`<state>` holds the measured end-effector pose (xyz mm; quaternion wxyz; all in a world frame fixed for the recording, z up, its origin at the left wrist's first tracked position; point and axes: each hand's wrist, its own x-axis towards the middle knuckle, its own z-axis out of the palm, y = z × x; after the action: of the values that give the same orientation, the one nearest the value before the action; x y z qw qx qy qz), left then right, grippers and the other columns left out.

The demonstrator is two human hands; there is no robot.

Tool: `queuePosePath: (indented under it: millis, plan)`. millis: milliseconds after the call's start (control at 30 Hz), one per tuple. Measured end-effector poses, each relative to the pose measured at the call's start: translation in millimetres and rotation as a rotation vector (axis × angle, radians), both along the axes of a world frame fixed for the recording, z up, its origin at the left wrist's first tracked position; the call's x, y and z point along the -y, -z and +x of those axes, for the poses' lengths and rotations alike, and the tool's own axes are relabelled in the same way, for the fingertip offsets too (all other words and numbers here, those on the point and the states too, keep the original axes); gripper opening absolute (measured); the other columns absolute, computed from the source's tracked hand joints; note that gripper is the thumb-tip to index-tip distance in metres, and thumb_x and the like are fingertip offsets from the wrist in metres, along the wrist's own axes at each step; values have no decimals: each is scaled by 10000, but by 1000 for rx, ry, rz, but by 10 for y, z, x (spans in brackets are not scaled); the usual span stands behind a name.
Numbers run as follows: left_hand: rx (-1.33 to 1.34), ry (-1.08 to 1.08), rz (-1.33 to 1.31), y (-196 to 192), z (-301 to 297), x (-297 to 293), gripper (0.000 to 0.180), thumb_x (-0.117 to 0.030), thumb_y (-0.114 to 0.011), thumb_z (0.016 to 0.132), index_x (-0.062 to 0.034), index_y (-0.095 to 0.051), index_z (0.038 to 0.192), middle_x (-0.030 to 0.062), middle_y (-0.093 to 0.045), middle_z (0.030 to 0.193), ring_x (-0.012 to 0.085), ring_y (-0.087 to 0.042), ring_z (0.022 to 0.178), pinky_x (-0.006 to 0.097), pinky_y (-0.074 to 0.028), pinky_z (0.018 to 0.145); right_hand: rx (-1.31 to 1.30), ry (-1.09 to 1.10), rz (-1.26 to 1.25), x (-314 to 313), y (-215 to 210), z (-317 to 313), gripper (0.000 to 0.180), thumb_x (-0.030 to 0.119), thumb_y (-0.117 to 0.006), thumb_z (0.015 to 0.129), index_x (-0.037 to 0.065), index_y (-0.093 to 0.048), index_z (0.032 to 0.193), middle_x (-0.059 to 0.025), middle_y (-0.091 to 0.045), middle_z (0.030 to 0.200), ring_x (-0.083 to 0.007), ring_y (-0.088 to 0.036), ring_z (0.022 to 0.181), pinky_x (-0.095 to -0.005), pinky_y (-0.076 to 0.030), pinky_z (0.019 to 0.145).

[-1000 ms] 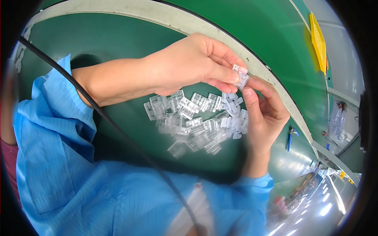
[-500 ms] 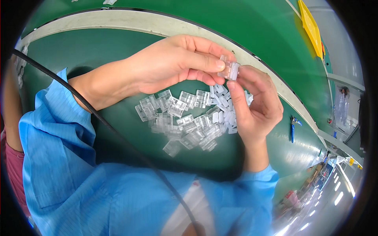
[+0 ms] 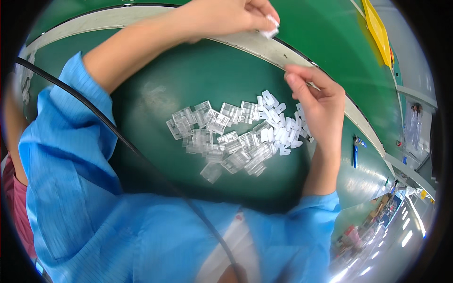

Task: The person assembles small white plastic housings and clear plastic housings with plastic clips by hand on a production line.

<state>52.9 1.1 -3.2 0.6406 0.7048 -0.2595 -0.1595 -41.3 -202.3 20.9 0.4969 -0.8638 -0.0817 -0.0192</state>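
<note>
My left hand (image 3: 231,18) reaches out over the pale strip at the far side, its thumb and fingers closed on a small clear plastic block with a white insert (image 3: 270,30). The fingers partly cover the block, and it is blurred. My right hand (image 3: 321,96) is raised right of the pile, thumb and forefinger tips together, with nothing visible between them. Below and between the hands lie several clear plastic blocks (image 3: 217,121), loosely heaped on the green mat. Against their right side is a cluster of small white plastic inserts (image 3: 283,132).
A pale strip (image 3: 155,18) curves along the mat's far side, with a green surface beyond it. Blue-handled pliers (image 3: 356,152) lie at right. A yellow tray (image 3: 377,33) is at the far right. A black cable (image 3: 94,111) crosses before my left arm.
My left hand has moved up and away with the block, out of my right hand's fingers. My right hand has shifted slightly right and farther away, and its fingertips have drawn together.
</note>
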Motion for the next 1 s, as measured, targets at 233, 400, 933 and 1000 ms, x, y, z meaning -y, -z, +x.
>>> queuePosePath:
  millis: [233,400,933,1000]
  plan:
    - [984,-257,335,-104,-111,-66,300,-90,-619,748,13,-606,1030,164,-638,803,259,-627,759,322,-485,702,-29,-406,-267,-12,-77,-81,230,3,-646,740,38,-644,967,-72,-577,839,-195,-545,630,-252,-445,544]
    - [712,-47,424,-141,-940,-59,272,-184,-739,654,-41,-587,828,61,-525,848,249,-521,791,334,-458,641,-27,-244,-145,54,21,-167,189,-26,-651,726,19,-643,910,-69,-605,805,-151,-568,645,-242,-464,571]
    - [739,26,410,-192,-958,83,281,-92,-715,635,-46,-545,853,79,-524,851,270,-534,806,355,-457,656,-117,-2,105,160,132,-89,122,9,-633,791,-24,-634,909,-46,-625,816,-93,-574,703,-211,-474,633]
    - [672,48,477,-155,-948,75,271,-85,-713,631,-46,-538,835,83,-519,841,272,-541,795,355,-459,647,-134,2,114,157,165,-88,122,10,-633,792,-23,-632,910,-44,-625,809,-87,-571,690,-204,-471,626]
